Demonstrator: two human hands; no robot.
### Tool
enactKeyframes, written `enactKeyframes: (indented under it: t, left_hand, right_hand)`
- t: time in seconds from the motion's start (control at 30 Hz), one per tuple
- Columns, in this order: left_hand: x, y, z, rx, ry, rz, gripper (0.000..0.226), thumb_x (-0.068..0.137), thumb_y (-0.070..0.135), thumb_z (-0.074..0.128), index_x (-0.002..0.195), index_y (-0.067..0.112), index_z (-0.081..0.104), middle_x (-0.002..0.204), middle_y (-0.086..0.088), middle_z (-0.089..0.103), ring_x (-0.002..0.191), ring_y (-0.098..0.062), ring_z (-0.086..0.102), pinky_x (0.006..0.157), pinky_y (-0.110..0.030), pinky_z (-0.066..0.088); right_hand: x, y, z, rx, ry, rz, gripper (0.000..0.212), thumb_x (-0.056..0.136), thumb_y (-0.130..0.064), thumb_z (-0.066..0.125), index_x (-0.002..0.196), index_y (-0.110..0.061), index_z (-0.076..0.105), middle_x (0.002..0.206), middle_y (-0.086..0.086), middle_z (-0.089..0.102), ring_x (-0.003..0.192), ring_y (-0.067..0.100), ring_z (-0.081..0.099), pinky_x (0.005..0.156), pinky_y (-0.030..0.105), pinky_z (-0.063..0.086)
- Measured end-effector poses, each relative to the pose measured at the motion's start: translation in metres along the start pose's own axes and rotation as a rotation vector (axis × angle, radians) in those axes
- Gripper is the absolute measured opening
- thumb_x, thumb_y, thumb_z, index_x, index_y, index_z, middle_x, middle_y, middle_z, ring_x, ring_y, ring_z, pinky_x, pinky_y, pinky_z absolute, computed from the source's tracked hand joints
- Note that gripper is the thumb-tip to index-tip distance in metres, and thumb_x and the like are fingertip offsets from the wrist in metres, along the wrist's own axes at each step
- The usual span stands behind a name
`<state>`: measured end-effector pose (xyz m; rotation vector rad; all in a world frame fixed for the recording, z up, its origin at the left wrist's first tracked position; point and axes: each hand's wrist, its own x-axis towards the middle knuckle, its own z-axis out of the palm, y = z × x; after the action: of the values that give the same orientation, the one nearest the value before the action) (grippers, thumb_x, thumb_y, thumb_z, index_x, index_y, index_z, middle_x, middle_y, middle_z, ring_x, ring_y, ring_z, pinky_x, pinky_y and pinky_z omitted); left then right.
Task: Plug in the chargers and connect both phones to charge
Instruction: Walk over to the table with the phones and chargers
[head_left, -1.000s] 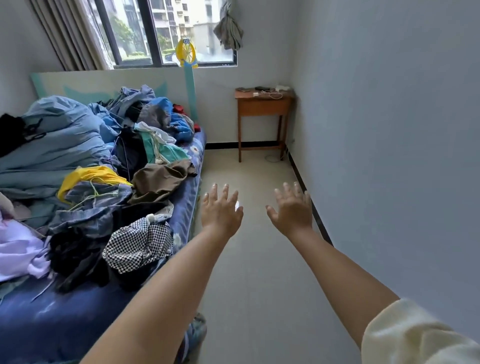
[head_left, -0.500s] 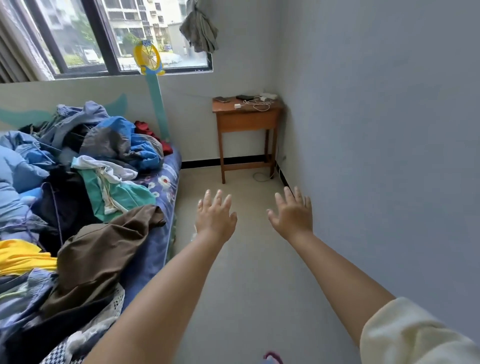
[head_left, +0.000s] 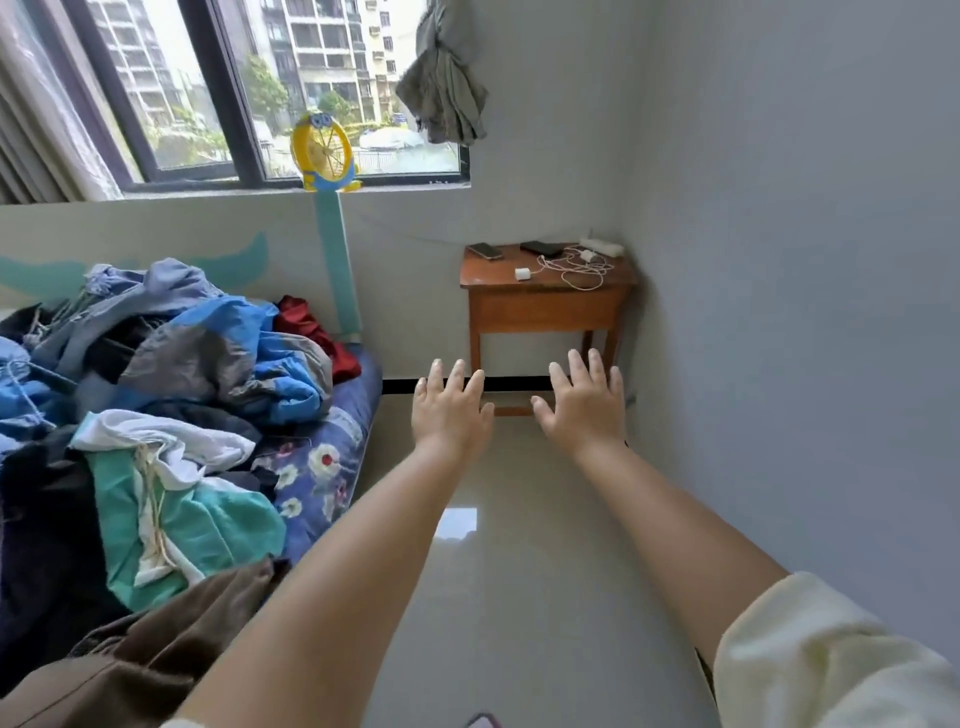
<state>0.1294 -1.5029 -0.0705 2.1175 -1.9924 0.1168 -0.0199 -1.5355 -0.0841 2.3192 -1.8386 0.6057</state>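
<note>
A small wooden table (head_left: 545, 309) stands in the far corner. On it lie two dark phones, one at the left (head_left: 484, 251) and one further right (head_left: 542, 248). A white charger plug (head_left: 522, 274) sits near the front, a second white plug (head_left: 588, 255) lies among tangled white cables (head_left: 574, 270), and a white power strip (head_left: 602, 246) rests against the wall. My left hand (head_left: 449, 410) and my right hand (head_left: 584, 402) are stretched out in front of me, fingers spread, holding nothing, well short of the table.
A bed (head_left: 322, 467) piled with clothes (head_left: 171, 374) fills the left side. A grey wall (head_left: 789, 312) runs along the right. Between them lies a strip of pale tiled floor (head_left: 519, 571). A yellow fan (head_left: 323, 156) stands at the window.
The view has advanced along the floor toward the table, which now looks larger and nearer. Both hands stay outstretched and spread.
</note>
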Motion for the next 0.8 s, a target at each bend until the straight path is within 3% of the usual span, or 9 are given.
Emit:
enactKeyframes:
  t: [0.47,0.8]
  left_hand:
    - [0.369,-0.037,0.073,0.022,-0.016,0.055,0.05,0.095,0.038,0.028,0.141,0.021,0.015,0.154,-0.007,0.012,0.141,-0.029,-0.001,0.114,-0.041,0.006]
    - [0.611,-0.022,0.17,0.018,-0.105,0.038,0.052,0.094,0.039,0.028,0.141,0.022,0.014,0.154,-0.005,0.011,0.141,-0.027,-0.003,0.114,-0.041,0.006]
  right_hand:
    - [0.341,0.056,0.12,-0.049,0.017,0.076,0.052,0.091,-0.038,0.048,0.135,-0.011,0.038,0.148,0.018,0.029,0.139,0.034,0.015,0.111,0.05,0.014]
    - [0.554,0.136,0.246,-0.036,-0.112,0.123,0.053,0.092,-0.041,0.044,0.137,-0.013,0.035,0.15,0.015,0.026,0.139,0.033,0.012,0.112,0.049,0.013]
